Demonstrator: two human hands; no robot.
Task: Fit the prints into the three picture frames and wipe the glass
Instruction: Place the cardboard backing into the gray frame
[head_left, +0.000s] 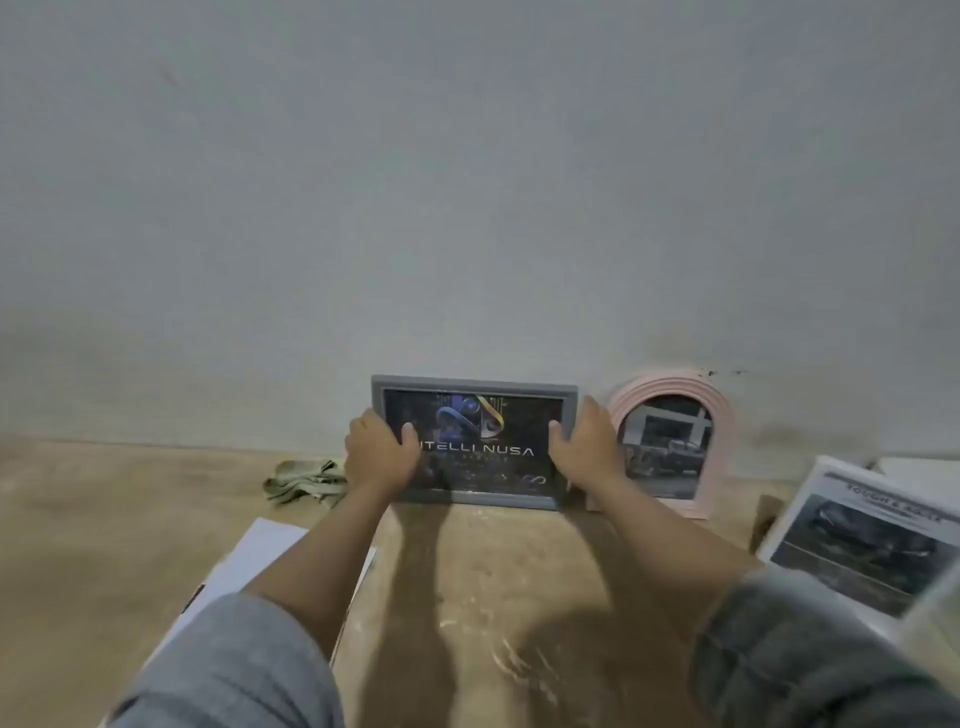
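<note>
Your two hands hold the grey frame (474, 387) by its short sides, and it stands upright on the tan surface (467, 571), against the pale wall (467, 182). Your left hand (378, 453) wraps the frame's left edge: the thumb lies across the front glass, the other fingers (363, 423) curl round the edge. Your right hand (584, 447) mirrors it on the right edge, thumb on the glass and fingers bent over the side. The print (475, 441) inside shows a coloured logo and pale lettering, and it sits between your two thumbs.

Just beside your right hand, a pink arched frame (724, 415) leans on the wall with a grey photo in it. A crumpled cloth (304, 483) lies near your left hand. A loose print (857, 540) lies at the right, and a white sheet (249, 566) lies under your left forearm.
</note>
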